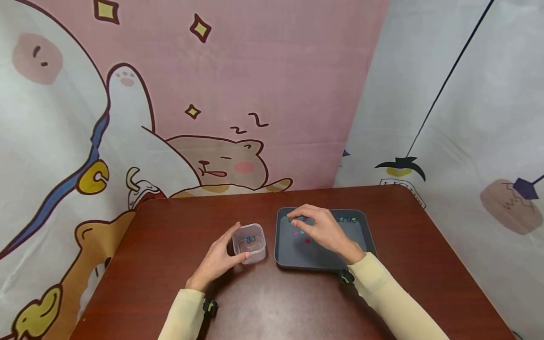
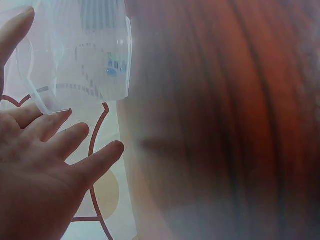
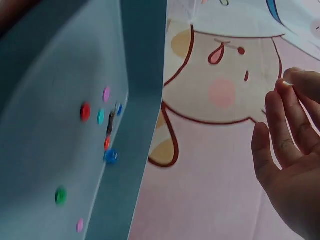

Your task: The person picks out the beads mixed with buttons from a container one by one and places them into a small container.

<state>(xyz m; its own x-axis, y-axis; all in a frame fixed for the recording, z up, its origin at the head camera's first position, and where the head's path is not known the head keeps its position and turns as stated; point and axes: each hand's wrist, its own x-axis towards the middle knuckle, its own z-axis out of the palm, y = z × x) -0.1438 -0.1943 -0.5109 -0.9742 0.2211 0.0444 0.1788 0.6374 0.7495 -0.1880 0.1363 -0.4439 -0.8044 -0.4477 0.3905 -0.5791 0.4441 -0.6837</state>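
Note:
My left hand (image 1: 217,259) holds a clear plastic container (image 1: 257,258) by its left side, thumb at the front and fingers behind. A few small blue and green beads (image 1: 250,239) lie inside it. To its right is a grey tray (image 1: 293,257) with several small coloured beads, among them a red bead (image 1: 308,241) and a pink ring-shaped bead (image 1: 296,233). Above the tray's back left, my right hand (image 1: 323,229) pinches a tiny pale bead (image 3: 287,83) between thumb and index fingertips; its shape is too small to make out.
Both containers stand on a brown wooden table (image 1: 263,307). More beads (image 1: 348,219) lie along the tray's back edge, right of my right hand. A cartoon-printed cloth (image 1: 289,94) hangs behind the table.

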